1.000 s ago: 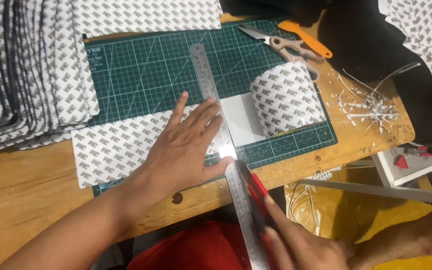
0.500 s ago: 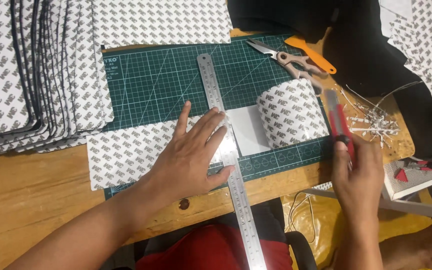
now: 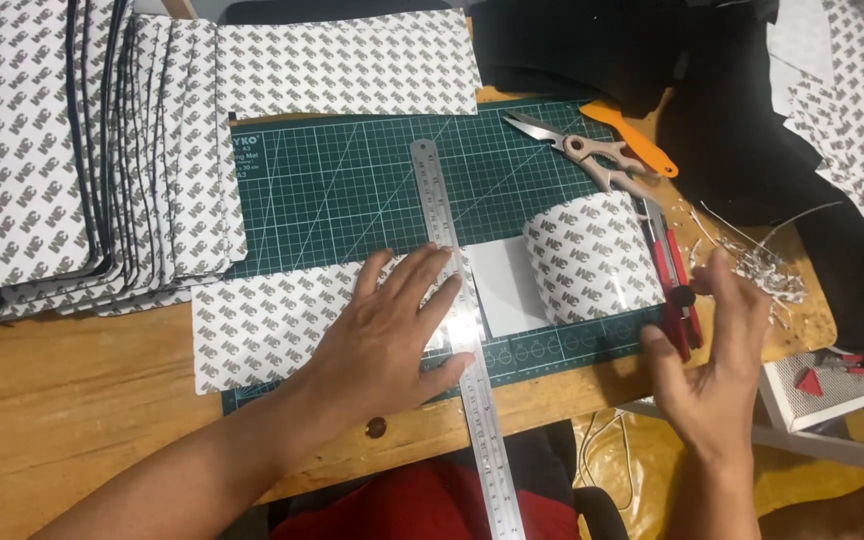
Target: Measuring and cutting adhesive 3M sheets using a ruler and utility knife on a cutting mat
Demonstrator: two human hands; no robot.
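The ruler (image 3: pixel 449 300) is being pinned on the sheet (image 3: pixel 272 320) by the flat, spread left hand (image 3: pixel 392 335); the knife (image 3: pixel 674 290) is being touched by the open right hand (image 3: pixel 712 360), so a firm grasp is judged needed next.

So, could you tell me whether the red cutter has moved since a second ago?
Yes. The red cutter went from the ruler's near end, in the right hand, to the green mat's right edge.

Left hand (image 3: pixel 392 335): palm down, fingers spread flat and pointing away from the body, forearm entering from the lower left, near the bench's front edge. Right hand (image 3: pixel 712 360): open, fingers loosely extended, gripping nothing, toward the bench's front right corner.
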